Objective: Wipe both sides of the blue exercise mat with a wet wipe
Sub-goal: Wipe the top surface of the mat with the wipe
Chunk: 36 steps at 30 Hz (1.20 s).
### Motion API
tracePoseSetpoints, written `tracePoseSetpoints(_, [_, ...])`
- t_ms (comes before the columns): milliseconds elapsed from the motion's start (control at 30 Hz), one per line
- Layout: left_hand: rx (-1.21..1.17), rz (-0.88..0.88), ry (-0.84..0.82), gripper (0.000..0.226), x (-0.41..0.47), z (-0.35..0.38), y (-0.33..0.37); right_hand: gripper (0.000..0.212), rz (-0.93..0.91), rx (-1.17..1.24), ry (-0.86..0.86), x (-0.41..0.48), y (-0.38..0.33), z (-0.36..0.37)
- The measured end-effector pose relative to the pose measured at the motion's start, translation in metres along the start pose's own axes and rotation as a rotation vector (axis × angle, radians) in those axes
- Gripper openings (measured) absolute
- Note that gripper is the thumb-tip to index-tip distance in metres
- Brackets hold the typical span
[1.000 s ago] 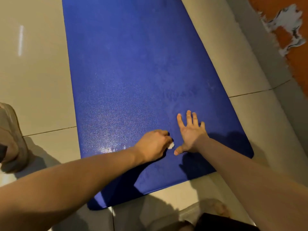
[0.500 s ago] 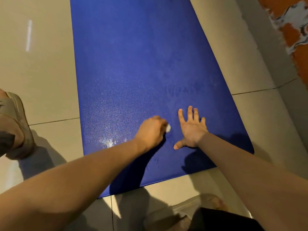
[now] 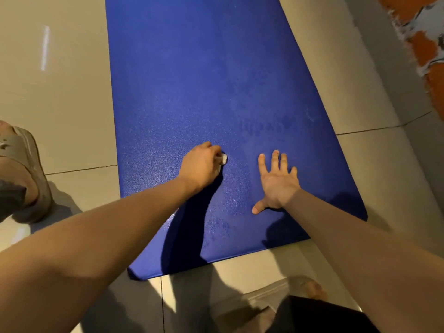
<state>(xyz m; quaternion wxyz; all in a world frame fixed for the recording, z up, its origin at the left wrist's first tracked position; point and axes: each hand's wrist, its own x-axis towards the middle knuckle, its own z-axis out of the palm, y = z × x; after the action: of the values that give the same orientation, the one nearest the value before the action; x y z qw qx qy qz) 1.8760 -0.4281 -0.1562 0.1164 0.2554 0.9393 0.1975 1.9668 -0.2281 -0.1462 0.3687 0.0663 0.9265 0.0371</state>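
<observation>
The blue exercise mat lies flat on the tiled floor and runs away from me. My left hand is curled round a small white wet wipe and presses it on the mat near its middle; only a corner of the wipe shows past my fingers. My right hand lies flat on the mat to the right of it, fingers spread, palm down. A damp, darker patch shows on the mat beyond my right hand.
Beige floor tiles surround the mat. A sandalled foot stands at the left edge. Another foot in a sandal sits just below the mat's near edge. An orange wall with peeling paint rises at the right.
My left hand has slid the wipe away from me and leftward, opening a gap from my right hand. My right hand has stayed flat on the mat.
</observation>
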Motion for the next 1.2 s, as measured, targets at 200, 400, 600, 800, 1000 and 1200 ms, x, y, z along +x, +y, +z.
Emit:
tracePoseSetpoints(200, [-0.106, 0.095, -0.111, 0.012, -0.045, 0.031, 0.031, 0.162, 0.000, -0.002, 0.037, -0.002, 0.002, 0.002])
tracePoseSetpoints(400, [0.016, 0.539, -0.265, 0.010, -0.037, 0.024, 0.035, 0.156, -0.119, -0.046, 0.007, -0.006, 0.042, 0.003])
tracePoseSetpoints(600, [-0.023, -0.020, -0.042, 0.019, 0.057, 0.011, 0.035, 0.154, -0.017, -0.154, 0.002, -0.009, 0.038, 0.010])
tracePoseSetpoints(800, [-0.121, 0.012, -0.123, 0.015, 0.017, 0.032, 0.063, 0.155, -0.027, -0.089, -0.002, -0.008, 0.042, 0.011])
tracePoseSetpoints(1000, [-0.072, 0.406, -0.318, 0.015, -0.075, 0.056, 0.065, 0.155, -0.050, -0.054, 0.037, -0.011, 0.044, 0.013])
tracePoseSetpoints(1200, [0.042, 0.469, -0.237, 0.016, -0.041, 0.030, 0.044, 0.156, -0.040, -0.052, 0.047, -0.011, 0.041, 0.013])
